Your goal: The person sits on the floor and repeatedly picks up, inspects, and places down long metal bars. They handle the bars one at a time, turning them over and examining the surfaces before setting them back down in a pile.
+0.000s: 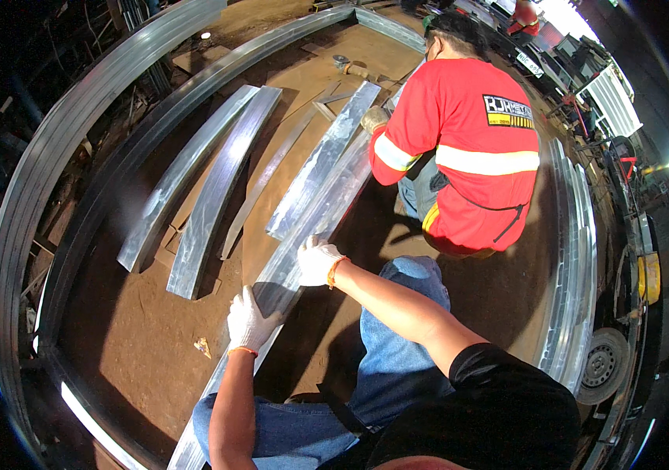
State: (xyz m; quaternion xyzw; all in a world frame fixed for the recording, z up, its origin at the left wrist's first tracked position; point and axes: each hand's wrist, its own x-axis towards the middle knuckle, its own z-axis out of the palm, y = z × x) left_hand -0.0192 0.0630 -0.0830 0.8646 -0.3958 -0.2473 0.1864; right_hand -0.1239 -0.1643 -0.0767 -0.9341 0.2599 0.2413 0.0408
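Observation:
A long galvanized metal beam [329, 205] slants from the lower left up towards a crouching person. My left hand [253, 321], in a white glove, grips its left edge with the thumb lying across the top. Farther up the same beam, my right hand [319, 262], also gloved, has its fingers bent over the beam. Parts of the fingers on both hands are hidden. The person in the red jacket [467, 149] has a gloved hand [375, 119] at the beam's far end.
Shorter metal beams [221, 188] and a thin metal strip [268, 176] lie left of mine on brown ground. Another short beam [322, 160] lies close beside it. A long metal frame [107, 160] borders the left. Stacked metal lengths [573, 266] and a wheel [604, 365] are at right.

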